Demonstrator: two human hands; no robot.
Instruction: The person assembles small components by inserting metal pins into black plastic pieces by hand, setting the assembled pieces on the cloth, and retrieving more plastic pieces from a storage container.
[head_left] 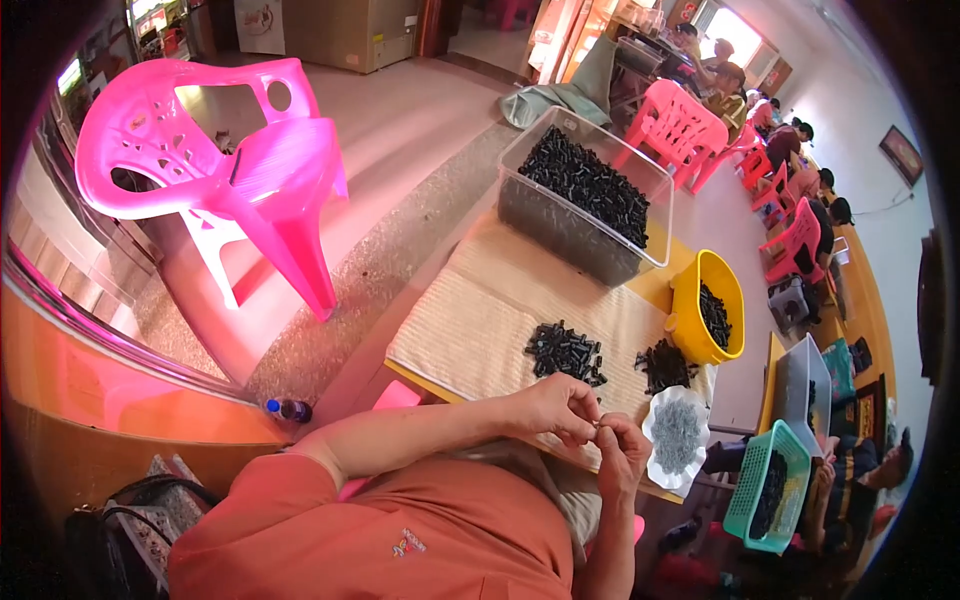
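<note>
My left hand (562,407) and my right hand (622,442) meet over the near edge of the cloth-covered table (470,320). Both are closed in a pinch, fingertips close together. Whatever lies between them is too small to name. Just beyond my left hand is a loose pile of short black pieces (565,352). A smaller heap of black pieces (665,367) lies to its right. Beside my right hand stands a white dish with a wavy rim (654,462), full of small grey, metallic-looking bits (678,434).
A large clear bin (570,235) of black pieces stands at the table's far side. Right of it is a yellow tub (688,325) with more. A green basket (745,490) sits near another person at right. A pink chair (280,165) stands at left; people sit along the right wall.
</note>
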